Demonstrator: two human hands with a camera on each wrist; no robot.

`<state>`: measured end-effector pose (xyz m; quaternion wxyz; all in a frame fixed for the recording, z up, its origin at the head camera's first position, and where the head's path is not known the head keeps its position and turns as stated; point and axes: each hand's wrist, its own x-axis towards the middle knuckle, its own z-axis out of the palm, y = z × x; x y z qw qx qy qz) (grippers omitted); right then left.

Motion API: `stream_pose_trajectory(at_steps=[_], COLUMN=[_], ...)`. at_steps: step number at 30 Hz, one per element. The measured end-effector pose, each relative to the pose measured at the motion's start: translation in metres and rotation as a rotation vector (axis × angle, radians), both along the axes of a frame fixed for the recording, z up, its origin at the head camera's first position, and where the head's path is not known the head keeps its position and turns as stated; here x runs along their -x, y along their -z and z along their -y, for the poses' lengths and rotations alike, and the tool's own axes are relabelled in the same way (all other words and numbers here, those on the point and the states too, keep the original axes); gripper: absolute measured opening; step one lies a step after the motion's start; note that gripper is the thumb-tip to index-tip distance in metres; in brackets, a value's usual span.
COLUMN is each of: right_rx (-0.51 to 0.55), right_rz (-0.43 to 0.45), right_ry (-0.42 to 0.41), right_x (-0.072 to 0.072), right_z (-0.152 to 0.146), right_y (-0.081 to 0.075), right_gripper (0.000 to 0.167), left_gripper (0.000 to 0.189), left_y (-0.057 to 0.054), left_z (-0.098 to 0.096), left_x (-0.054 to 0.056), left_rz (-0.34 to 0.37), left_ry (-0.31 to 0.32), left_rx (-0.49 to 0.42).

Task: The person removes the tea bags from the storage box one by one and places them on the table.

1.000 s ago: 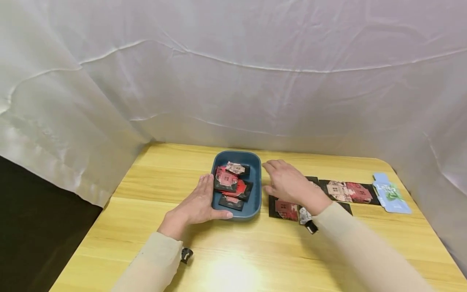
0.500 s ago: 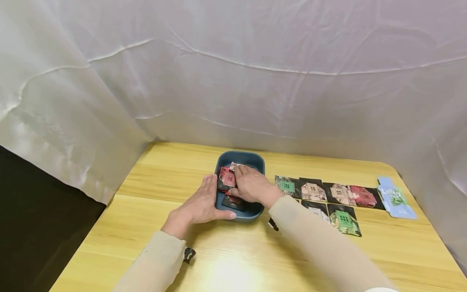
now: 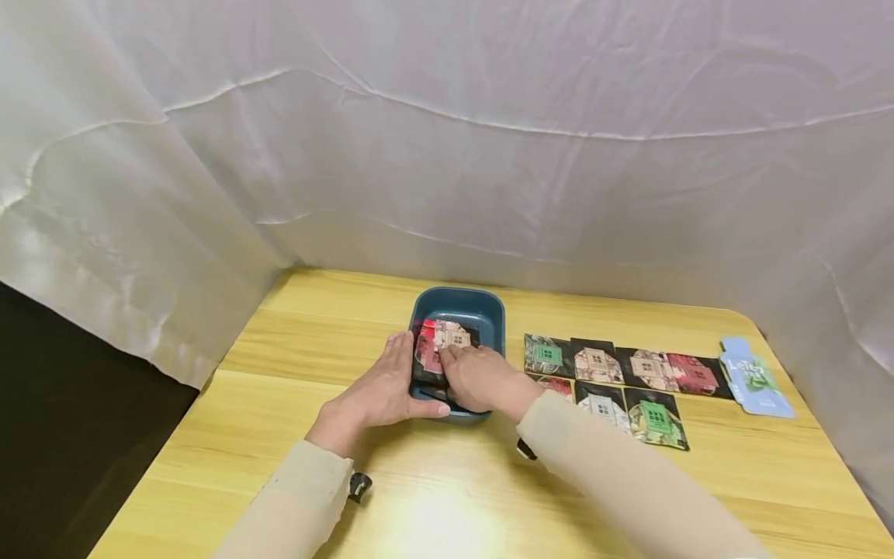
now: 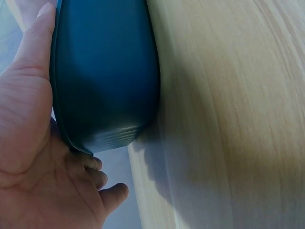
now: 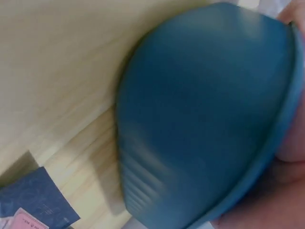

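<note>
In the head view a dark blue rectangular box (image 3: 461,300) stands on the table, holding several flat black sachets with printed labels. A sachet with a pale label (image 3: 452,335) lies beside a red-labelled sachet (image 3: 427,353). My left hand (image 3: 375,394) braces the box's front left corner, fingers straight along the left wall and thumb on the front rim. My right hand (image 3: 480,378) reaches over the right rim into the box, on the sachets. Its fingertips are hidden among them, so a grip cannot be made out. Both wrist views show the box's outer walls.
To the right, several more sachets lie flat in two rows, among them a green-labelled sachet (image 3: 656,418) and a white-labelled sachet (image 3: 602,406). A light blue packet (image 3: 757,378) lies at the far right. A pale curtain (image 3: 447,194) hangs behind the wooden table (image 3: 314,310).
My right hand has moved left from outside the box into it, then towards its front. The sachets inside have shifted, the pale-labelled one nearer the front. My left hand keeps its place.
</note>
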<state>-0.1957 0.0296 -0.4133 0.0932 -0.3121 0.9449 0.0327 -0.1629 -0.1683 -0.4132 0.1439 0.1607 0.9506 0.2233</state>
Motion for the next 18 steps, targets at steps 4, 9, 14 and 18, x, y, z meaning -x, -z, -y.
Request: stream_pose_trajectory(at_steps=[4,9,14,18], right_rx=[0.054,0.171,0.187,0.139], right_rz=[0.021,0.099,0.086,0.142], right_ry=[-0.043,-0.018,0.028,0.027], right_x=[-0.007,0.007,0.037,0.049], right_z=[-0.006,-0.021,-0.031,-0.026], right_y=[-0.010,-0.032,-0.042,-0.031], right_gripper=[0.032,0.027,0.052,0.073], left_gripper=[0.142,0.141,0.140,0.140], left_y=[-0.001,-0.003,-0.002,-0.002], left_z=[0.000,0.000,0.000,0.000], left_x=[0.000,0.000,0.000,-0.001], left_rz=[-0.002,0.006,0.024,0.027], left_ry=[-0.001,-0.001,-0.009,-0.008], left_rx=[-0.006,0.004,0.001,0.003])
